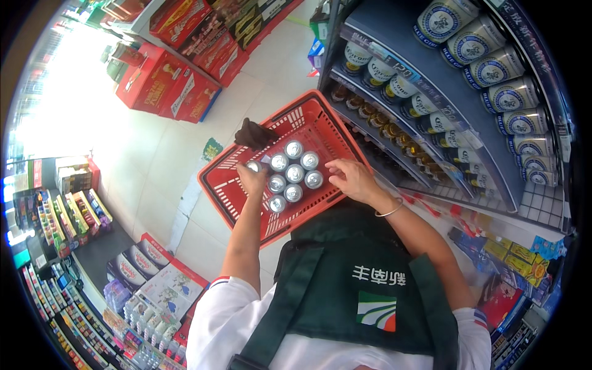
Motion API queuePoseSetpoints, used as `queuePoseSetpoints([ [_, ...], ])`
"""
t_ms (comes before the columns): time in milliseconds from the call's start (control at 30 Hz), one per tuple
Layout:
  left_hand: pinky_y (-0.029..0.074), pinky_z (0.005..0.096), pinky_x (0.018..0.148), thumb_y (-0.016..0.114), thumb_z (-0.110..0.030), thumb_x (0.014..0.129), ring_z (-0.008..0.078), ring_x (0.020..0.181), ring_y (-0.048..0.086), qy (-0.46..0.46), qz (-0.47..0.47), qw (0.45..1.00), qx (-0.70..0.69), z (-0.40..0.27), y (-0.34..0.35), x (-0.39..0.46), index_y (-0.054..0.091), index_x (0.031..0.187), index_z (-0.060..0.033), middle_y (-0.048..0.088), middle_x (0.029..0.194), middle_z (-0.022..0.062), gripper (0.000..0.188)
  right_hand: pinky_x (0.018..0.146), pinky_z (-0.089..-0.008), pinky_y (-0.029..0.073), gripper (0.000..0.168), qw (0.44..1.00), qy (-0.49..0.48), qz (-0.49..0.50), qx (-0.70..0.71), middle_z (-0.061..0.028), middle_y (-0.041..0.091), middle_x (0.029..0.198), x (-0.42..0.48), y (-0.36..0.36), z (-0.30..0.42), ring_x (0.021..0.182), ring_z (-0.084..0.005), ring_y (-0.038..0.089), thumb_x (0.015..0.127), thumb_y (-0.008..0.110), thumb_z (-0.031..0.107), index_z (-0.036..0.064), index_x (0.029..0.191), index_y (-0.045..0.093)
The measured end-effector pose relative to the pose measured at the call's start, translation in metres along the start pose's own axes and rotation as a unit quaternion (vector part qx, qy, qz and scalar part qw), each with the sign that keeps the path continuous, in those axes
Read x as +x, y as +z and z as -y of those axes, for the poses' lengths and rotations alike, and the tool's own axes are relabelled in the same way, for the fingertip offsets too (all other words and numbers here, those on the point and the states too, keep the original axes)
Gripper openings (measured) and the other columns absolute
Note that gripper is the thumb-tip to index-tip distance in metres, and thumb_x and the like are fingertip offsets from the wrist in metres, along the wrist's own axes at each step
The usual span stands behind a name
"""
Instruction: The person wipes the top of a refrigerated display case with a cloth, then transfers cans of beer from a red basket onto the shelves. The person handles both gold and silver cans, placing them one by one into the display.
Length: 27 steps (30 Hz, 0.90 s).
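A red plastic shopping basket (340,138) lies before me, with several silver-topped drink cans (294,173) standing upright in its middle. At the basket's left part, my left hand (252,179) has its fingers around one more can (253,166), whose lid shows above them. My right hand (350,178) is over the basket's right side, fingers apart and curled, near the rightmost cans and holding nothing. A dark brown cloth (254,134) hangs over the basket's far left rim.
Close on the right stands a shelf unit (397,27) with rows of beer cans (495,71) and bottles. Red drink cartons (162,88) are stacked at the upper left. A counter (99,249) with small packaged goods stands at the lower left.
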<state>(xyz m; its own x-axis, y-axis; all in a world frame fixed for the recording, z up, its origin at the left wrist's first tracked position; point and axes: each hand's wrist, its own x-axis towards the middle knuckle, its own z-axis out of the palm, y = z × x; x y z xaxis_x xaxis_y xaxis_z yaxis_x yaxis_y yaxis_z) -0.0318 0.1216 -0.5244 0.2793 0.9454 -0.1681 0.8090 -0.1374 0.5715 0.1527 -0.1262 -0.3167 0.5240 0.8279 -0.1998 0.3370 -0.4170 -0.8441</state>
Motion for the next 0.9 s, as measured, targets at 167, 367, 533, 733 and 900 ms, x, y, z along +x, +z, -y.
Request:
queuePoseSetpoints([
  [167,0.044,0.0481,0.100,0.083,-0.020,0.060,0.0444,0.116,0.054,0.012,0.067,0.998,0.003,-0.001,0.015,-0.005,0.043,0.127,0.0038,0.057,0.120,0.0292,0.081,0.080,-0.0385,0.054,0.030,1.000,0.008,-0.028,-0.005,-0.0158,0.070,0.097,-0.008,-0.002,-0.012,0.091,-0.0289,0.069,0.083,0.065,0.015,0.002,0.110,0.065],
  [367,0.036,0.0483,0.105,0.078,-0.017,0.069,0.0425,0.121,0.045,0.097,0.019,0.995,0.029,-0.043,0.002,-0.017,0.047,0.128,0.0038,0.050,0.126,0.0265,0.070,0.080,-0.0384,0.054,0.029,0.997,-0.018,-0.071,0.014,-0.0154,0.071,0.096,-0.015,-0.013,-0.023,0.090,-0.0286,0.069,0.084,0.066,0.016,0.002,0.110,0.065],
  [533,0.048,0.0374,0.092,0.071,-0.013,0.084,0.0262,0.104,0.062,0.232,0.143,0.945,-0.181,-0.174,-0.019,-0.093,0.060,0.117,0.0013,0.064,0.112,0.0158,0.038,0.081,-0.0360,0.055,0.029,0.992,0.000,-0.120,0.049,-0.0152,0.072,0.100,-0.032,-0.042,-0.031,0.091,-0.0264,0.070,0.086,0.066,0.013,0.002,0.113,0.065],
  [733,0.054,0.0293,0.075,0.065,-0.008,0.089,0.0185,0.094,0.069,0.332,0.407,0.792,-0.312,-0.330,-0.033,-0.207,0.063,0.113,0.0010,0.071,0.102,0.0128,0.026,0.078,-0.0330,0.055,0.030,0.949,0.031,-0.286,0.126,-0.0144,0.072,0.100,-0.088,-0.130,-0.032,0.088,-0.0233,0.071,0.086,0.068,0.010,0.002,0.115,0.065],
  [900,0.052,0.0327,0.086,0.066,-0.007,0.089,0.0204,0.096,0.068,0.485,0.450,0.693,-0.287,-0.430,-0.052,-0.274,0.063,0.113,0.0025,0.070,0.104,0.0123,0.026,0.080,-0.0269,0.053,0.022,0.778,-0.047,-0.624,0.060,-0.0039,0.069,0.096,-0.173,-0.244,-0.062,0.086,-0.0107,0.064,0.092,0.068,0.010,0.005,0.113,0.066],
])
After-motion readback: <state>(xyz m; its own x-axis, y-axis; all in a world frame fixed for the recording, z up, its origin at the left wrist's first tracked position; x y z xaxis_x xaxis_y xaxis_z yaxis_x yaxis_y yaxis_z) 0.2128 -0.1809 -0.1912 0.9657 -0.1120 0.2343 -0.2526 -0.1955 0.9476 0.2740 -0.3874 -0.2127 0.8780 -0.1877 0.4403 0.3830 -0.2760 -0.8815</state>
